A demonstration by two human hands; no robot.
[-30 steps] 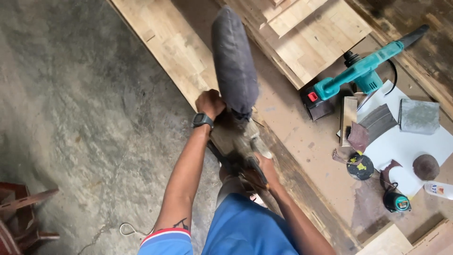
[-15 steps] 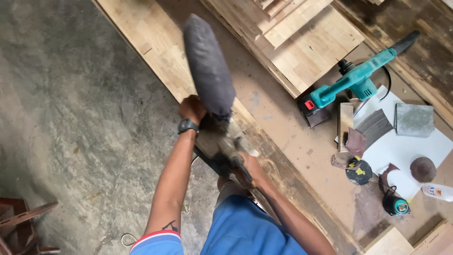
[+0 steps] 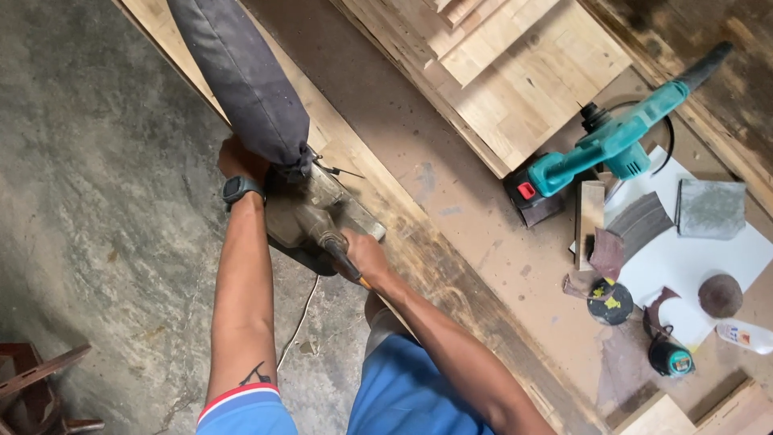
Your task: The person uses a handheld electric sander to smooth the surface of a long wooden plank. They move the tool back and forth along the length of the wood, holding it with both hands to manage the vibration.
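Currently sanding long pale wooden plank [image 3: 354,153].
Both hands, left [image 3: 238,159] and right [image 3: 364,254], fingers clamped on grey belt sander [image 3: 310,216] with dark dust bag [image 3: 241,76]; next: even forward pressure.

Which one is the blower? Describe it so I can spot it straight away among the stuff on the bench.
Start at the stack of pale wood panels at the top of the view. At its right lower corner lies the blower, slanting up to the right. It is the only teal thing that long, with a black nozzle and a red button near its dark base.
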